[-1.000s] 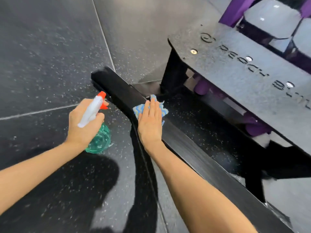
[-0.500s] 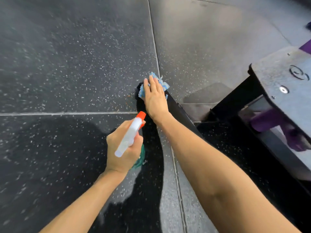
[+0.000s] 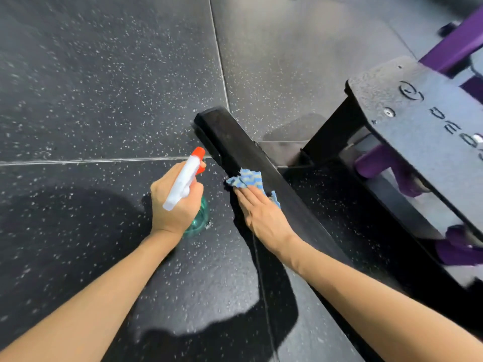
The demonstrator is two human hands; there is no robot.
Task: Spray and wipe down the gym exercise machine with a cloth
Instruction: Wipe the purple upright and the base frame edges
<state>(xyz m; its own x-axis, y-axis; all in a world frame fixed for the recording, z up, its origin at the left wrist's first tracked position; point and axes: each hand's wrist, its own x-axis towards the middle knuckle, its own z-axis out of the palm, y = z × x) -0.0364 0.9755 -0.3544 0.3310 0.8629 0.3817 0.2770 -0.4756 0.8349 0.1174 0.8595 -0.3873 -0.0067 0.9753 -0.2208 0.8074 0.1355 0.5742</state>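
Note:
A black base bar (image 3: 230, 137) of the gym machine runs along the floor from centre to lower right. My right hand (image 3: 261, 212) lies flat with straight fingers, pressing a blue striped cloth (image 3: 248, 178) against the bar's left side. My left hand (image 3: 175, 205) grips a spray bottle (image 3: 187, 178) with a white head, orange nozzle and green body, held just left of the bar. The bottle's body is mostly hidden behind my hand.
A textured black footplate (image 3: 418, 121) with cut-out lettering rises at the right on purple frame parts (image 3: 454, 43). Dark speckled rubber floor tiles (image 3: 91, 87) spread to the left and behind, with pale seams between them.
My right hand has drawn the cloth back from the bar's far end toward me along its side. The view has swung right, showing more of the footplate. The left hand still holds the bottle.

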